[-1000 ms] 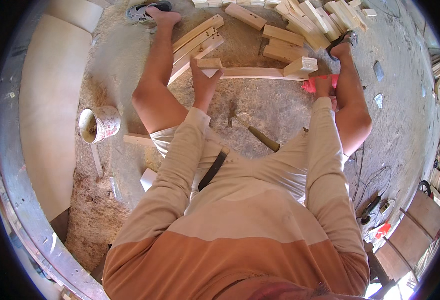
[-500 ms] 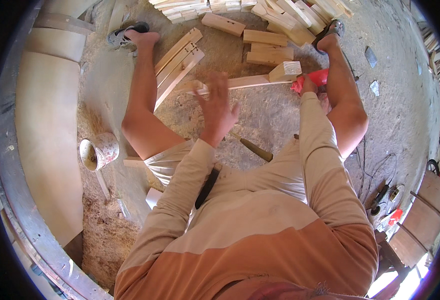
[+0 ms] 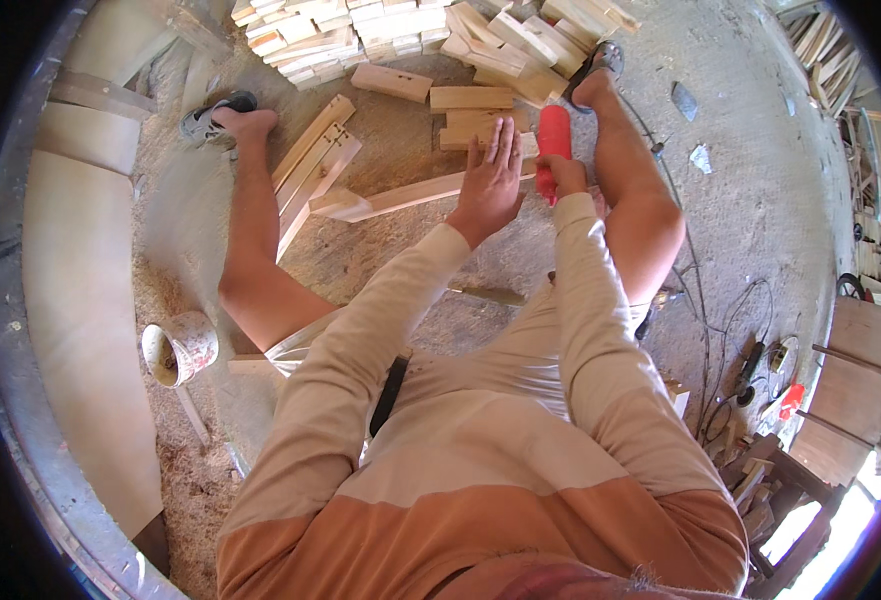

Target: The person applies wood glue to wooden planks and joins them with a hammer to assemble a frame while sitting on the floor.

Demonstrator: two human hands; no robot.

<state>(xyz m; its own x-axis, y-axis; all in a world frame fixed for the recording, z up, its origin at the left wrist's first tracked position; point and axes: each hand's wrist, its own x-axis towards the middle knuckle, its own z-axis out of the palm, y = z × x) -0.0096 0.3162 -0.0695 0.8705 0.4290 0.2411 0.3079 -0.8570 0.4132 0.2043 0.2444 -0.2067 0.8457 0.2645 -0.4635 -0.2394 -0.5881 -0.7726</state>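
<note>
My right hand (image 3: 567,178) is closed around a red bottle-shaped thing (image 3: 554,130), which stands nearly lengthwise with its narrow end toward me. Just left of it, my left hand (image 3: 492,185) is open, fingers stretched and close together, and holds nothing that I can see. It hovers over or touches the right part of a long pale wooden piece (image 3: 410,194) lying across the floor between my legs; which, I cannot tell. Part of that piece is hidden behind the hand. Nearer to me lies a slim tool with an olive handle (image 3: 500,295), partly covered by my clothes.
Jointed wooden pieces (image 3: 317,165) lean beside my left leg. Loose blocks (image 3: 470,98) and a stack of cut wood (image 3: 330,35) lie farther off. A stained bucket (image 3: 185,347) stands at left on sawdust. Cords (image 3: 695,270) run along the floor at right.
My right hand has swung the red thing from sideways to nearly lengthwise, away from my right leg. My left hand has moved right, toward it. The whole view has shifted slightly.
</note>
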